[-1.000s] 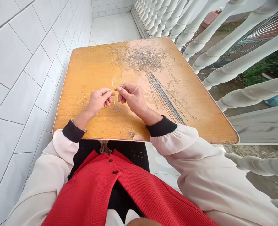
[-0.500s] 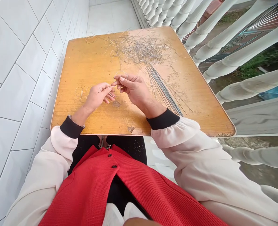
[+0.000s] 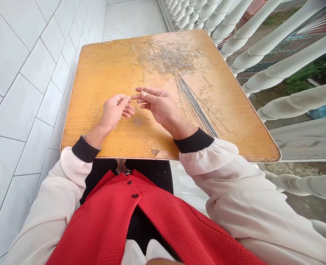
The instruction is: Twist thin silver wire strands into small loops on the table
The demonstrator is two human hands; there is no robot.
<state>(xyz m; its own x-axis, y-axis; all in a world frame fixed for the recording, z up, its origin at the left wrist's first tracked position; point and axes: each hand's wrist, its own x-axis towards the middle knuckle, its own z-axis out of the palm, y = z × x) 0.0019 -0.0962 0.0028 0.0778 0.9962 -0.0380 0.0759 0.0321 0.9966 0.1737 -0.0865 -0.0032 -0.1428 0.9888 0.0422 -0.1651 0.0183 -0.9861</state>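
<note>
A thin wire bent into loops [image 3: 141, 82] spans the gap between my two hands above the table. My left hand [image 3: 113, 111] pinches it between thumb and forefinger, the other fingers curled loosely below. My right hand [image 3: 162, 106] has its thumb and fingers around the wire from the right, the fingers pointing left; the exact contact is too fine to make out. On the table left of my left hand lies a bent wire piece [image 3: 97, 109]. A bundle of straight wires [image 3: 197, 105] lies just right of my right hand, partly behind its wrist.
The wooden table [image 3: 96, 70] has worn patches in its surface. Toward its far edge lies a tangled heap of bent wires [image 3: 175, 57]. A white tiled wall [image 3: 21, 92] runs along the left, and a white balustrade [image 3: 279, 73] along the right.
Both hands stay close together at the wire. The fingers of my right hand have straightened and loosened a little. The view has shifted slightly.
</note>
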